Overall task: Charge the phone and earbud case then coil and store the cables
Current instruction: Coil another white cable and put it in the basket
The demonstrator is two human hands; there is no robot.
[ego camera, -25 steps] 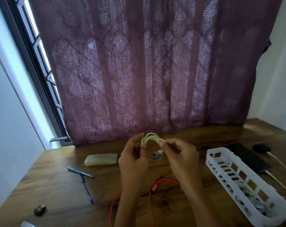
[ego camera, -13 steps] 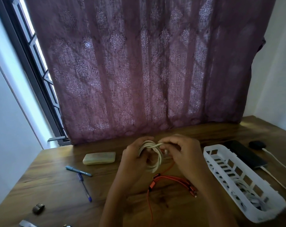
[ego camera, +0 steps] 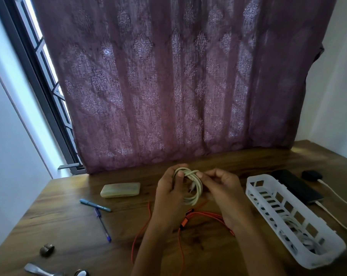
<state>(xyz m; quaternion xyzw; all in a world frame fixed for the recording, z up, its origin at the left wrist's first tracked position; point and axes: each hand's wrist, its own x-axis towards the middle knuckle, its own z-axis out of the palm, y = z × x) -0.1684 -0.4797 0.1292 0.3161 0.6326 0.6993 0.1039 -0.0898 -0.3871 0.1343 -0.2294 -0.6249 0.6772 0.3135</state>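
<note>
A wooden table (ego camera: 69, 226) stands before a purple patterned curtain (ego camera: 168, 86), with a window (ego camera: 39, 56) at the left. Above the middle of the table, both hands hold a coiled white cable (ego camera: 196, 189) in the air. The left hand (ego camera: 168, 192) grips the coil's left side, thumb laid across the loops. The right hand (ego camera: 222, 193) pinches a strand at the top of the coil with curled fingers.

Under the hands an orange cable (ego camera: 206, 214) sprawls loose on the wood. To the right lies a white slotted basket (ego camera: 325, 257) with another white cable (ego camera: 299, 238) inside. Just beyond it a black phone (ego camera: 295, 186) and a dark earbud case (ego camera: 311, 174) lie plugged into white leads (ego camera: 335, 194). To the left lie a pale flat case (ego camera: 120, 189), two pens (ego camera: 95, 205) and a metal ring (ego camera: 47, 250).
</note>
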